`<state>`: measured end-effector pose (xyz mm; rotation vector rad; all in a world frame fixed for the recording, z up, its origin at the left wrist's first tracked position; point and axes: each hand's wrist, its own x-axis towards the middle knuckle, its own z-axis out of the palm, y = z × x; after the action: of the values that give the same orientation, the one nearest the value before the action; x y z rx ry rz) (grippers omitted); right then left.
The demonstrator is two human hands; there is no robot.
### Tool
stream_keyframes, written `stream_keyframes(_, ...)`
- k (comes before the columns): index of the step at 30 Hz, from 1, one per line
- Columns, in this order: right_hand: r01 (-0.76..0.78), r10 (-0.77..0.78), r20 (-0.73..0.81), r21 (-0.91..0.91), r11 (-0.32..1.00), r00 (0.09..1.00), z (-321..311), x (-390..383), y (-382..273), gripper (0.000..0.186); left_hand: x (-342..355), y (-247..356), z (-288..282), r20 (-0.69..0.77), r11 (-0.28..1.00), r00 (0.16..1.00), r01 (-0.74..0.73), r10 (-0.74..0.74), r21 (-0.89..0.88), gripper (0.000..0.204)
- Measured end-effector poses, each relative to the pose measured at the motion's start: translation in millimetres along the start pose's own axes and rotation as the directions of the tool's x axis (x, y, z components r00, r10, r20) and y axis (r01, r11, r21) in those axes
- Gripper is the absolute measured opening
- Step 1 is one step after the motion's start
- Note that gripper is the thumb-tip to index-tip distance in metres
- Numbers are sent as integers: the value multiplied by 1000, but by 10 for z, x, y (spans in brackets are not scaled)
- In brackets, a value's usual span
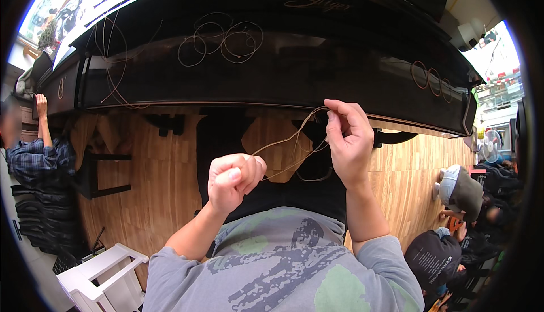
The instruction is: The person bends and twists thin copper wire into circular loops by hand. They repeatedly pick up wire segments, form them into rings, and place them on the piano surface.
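Observation:
Between my hands, in front of the glossy black piano's edge, stretches a thin bronze-coloured wire string in loose loops. My left hand is closed in a fist around one end of the loops. Higher and to the right, my right hand pinches the other end between thumb and fingertips. On the dark surface beyond lie several silver wire coils, overlapping one another. Farther left, a partly unwound wire string hangs over the front edge. Several copper-coloured coils rest at the far right.
The black piano spans the view ahead. A white wooden stool stands at lower left. At left, a person in a plaid shirt reaches to the piano's end, near another small coil. Other people sit at lower right.

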<state>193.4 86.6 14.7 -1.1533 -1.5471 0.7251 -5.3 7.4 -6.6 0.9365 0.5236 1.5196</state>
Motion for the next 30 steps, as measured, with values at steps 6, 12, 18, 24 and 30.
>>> stream_keyframes(6, -189, 185, 59, 87, 978, 981, -27, -31, 36, 13, 15, -9, -30, 326, 920, 925, -288, 195, 265, 24)
stream_keyframes(12, 82, -90, 110, 74, 994, 990, -23, -46, -81, 16, -21, 100, 81, 103, 910, 959, 212, -264, 356, 41)
stream_keyframes(18, 183, -180, 162, 1, 983, 970, -5, -79, -163, 20, 157, 180, 116, -193, 848, 981, 84, 22, 523, 84)
stream_keyframes(24, 165, -165, 250, 21, 986, 954, 18, -76, -247, 19, 358, 287, 231, 56, 455, 998, -68, 39, 888, 21)
stream_keyframes(30, 87, -117, 318, 106, 991, 941, -30, -66, -169, 16, 296, 222, 174, -174, 716, 975, 220, -139, 662, 8)
